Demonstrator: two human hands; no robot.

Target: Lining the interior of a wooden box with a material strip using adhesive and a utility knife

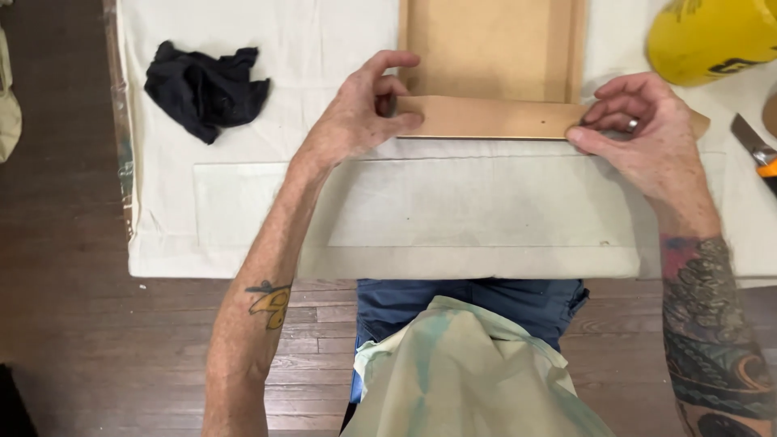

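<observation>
Wooden strip (486, 117) lying crosswise along the near edge of the wooden frame (492, 48), your left hand (360, 113) pinching its left end, your right hand (639, 129) pinching its right end.

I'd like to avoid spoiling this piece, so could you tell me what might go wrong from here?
1. The brown strip is pinched only at its ends by the left hand and right hand, so it might shift against the wooden frame.
2. The knife lies close to the right hand, which could brush it.
</observation>
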